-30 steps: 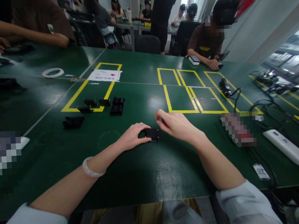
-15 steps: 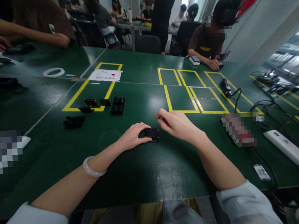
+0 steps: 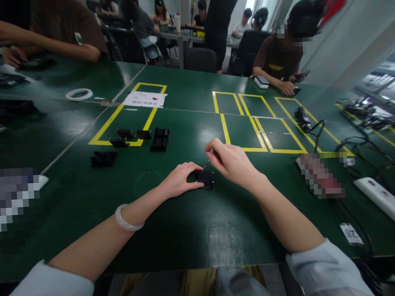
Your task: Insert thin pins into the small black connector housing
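Observation:
On the green tabletop, my left hand point(image 3: 182, 179) steadies a small black square part point(image 3: 205, 178), thumb and fingers gripping its left side. Small bright spots show at the part's corners. My right hand point(image 3: 229, 157) is closed in a pinch just above and to the right of it. From those fingertips a thin metal tool point(image 3: 206, 164) slants down to the part's upper edge near my left index finger; its exact kind is too small to make out.
Several black plates point(image 3: 125, 133) and black molded pieces point(image 3: 160, 139) lie ahead to the left, by yellow tape outlines point(image 3: 250, 149). A roll of white tape point(image 3: 78, 94) and a paper sheet point(image 3: 145, 99) are farther back. Cables and a white power bank-like box point(image 3: 382, 200) sit right. Co-workers sit across.
My right hand has come slightly lower and closer to the black part, and the thin metal tool now shows reaching its upper edge. The view has shifted slightly.

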The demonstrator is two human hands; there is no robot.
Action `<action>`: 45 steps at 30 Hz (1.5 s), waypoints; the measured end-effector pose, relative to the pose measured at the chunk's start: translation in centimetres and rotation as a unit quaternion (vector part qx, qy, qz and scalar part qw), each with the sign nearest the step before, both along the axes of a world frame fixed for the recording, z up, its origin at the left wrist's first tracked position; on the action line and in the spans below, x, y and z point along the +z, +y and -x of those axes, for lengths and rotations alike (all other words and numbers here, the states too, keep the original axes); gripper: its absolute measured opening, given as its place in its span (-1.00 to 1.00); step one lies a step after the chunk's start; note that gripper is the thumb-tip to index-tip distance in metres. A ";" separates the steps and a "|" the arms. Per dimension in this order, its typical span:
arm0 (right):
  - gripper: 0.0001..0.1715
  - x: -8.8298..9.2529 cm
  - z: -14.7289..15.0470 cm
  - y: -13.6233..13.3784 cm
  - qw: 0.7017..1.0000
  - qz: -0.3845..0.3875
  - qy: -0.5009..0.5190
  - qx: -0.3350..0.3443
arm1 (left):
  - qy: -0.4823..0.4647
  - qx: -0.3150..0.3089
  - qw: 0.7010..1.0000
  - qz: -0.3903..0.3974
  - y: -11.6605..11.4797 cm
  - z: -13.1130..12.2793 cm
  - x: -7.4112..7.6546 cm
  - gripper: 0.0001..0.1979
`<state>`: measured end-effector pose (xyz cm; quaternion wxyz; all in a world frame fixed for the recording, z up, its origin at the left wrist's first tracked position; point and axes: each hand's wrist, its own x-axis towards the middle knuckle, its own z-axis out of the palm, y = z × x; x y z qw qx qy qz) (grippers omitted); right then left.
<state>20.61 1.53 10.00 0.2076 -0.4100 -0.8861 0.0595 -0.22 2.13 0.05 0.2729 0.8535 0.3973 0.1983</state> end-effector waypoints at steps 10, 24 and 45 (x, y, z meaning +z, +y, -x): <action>-0.72 -1.1 2.0 0.9 0.998 -0.023 -0.065 -0.005 | -0.008 0.006 1.000 -0.009 0.2 0.0 -0.4 -0.57; -0.74 -1.5 2.3 1.3 0.996 -0.014 -0.084 -0.012 | -0.001 0.010 1.000 -0.015 0.2 -0.1 -0.5 -0.59; -0.65 -1.2 3.0 1.5 0.985 -0.040 -0.160 -0.056 | -0.005 0.013 1.000 -0.011 0.2 -0.1 -0.4 -0.61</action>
